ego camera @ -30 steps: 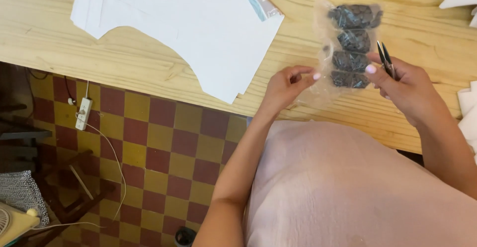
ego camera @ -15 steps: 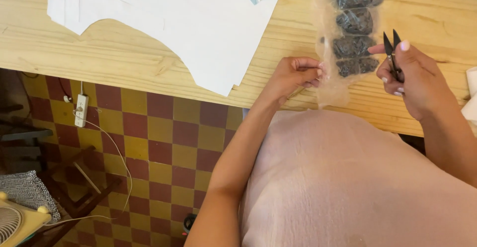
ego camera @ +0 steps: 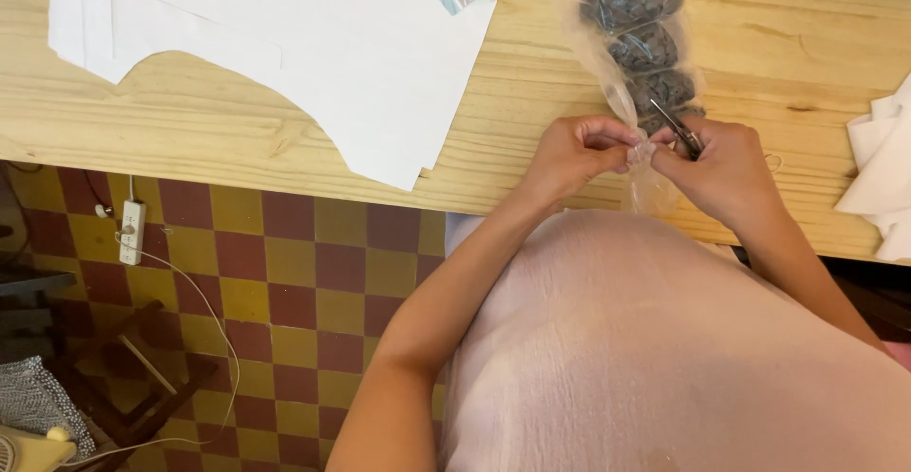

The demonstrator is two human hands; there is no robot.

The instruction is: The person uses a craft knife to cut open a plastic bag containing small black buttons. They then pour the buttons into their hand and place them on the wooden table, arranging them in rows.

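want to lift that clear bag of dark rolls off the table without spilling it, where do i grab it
Judging by its pose, grip the clear bag at its loose, flattened end nearest the table edge, coming from the person's side. That end is bare film, already pinched by the left hand and the right hand, which also holds the small snips. The dark rolls fill the far part.

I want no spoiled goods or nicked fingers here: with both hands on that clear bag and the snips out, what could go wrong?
1. The right hand holds small dark snips close to the left hand fingertips pinching the clear plastic bag; a slip might nick a finger.
2. The blades lie near the dark bundles inside, so a cut might catch them.
3. The bag end sits near the wooden table edge; freed contents could drop to the floor.
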